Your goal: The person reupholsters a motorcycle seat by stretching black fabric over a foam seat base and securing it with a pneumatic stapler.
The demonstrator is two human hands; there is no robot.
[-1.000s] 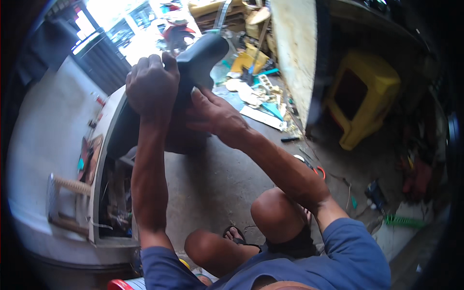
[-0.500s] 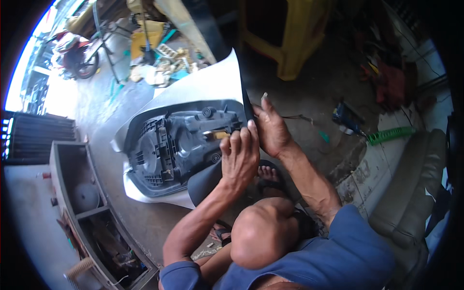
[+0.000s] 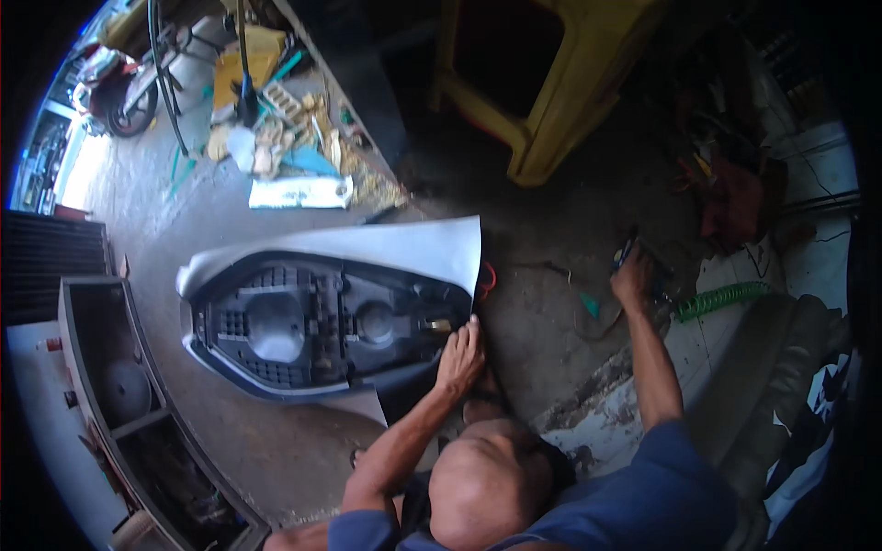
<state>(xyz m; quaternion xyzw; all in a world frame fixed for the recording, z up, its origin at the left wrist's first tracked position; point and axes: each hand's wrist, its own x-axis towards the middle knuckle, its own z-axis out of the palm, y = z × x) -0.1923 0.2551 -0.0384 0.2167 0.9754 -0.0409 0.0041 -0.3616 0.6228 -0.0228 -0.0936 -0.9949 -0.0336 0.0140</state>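
Note:
A motorcycle seat (image 3: 322, 321) lies upside down in front of me, its black ribbed plastic base facing up. A pale grey seat cover (image 3: 404, 248) spreads out past the base along the far side. My left hand (image 3: 461, 358) is at the seat's narrow right end, fingers closed on the cover's edge beside a small brass-coloured piece (image 3: 437, 325). Out to the right, my right hand (image 3: 632, 280) closes round a dark blue air staple gun (image 3: 627, 250) on the floor. The hand hides much of that tool.
A green coiled hose (image 3: 721, 299) runs beside the right hand. Ahead stands a yellow plastic stool (image 3: 528, 151). Scraps (image 3: 294, 138) are heaped at the far left, an open grey drawer box (image 3: 138, 422) stands at left, and a dark padded seat (image 3: 749, 376) is at right.
My right hand has let go of the cover and moved right to the staple gun. The seat has come down flatter and turned, while my left hand stays at its narrow end.

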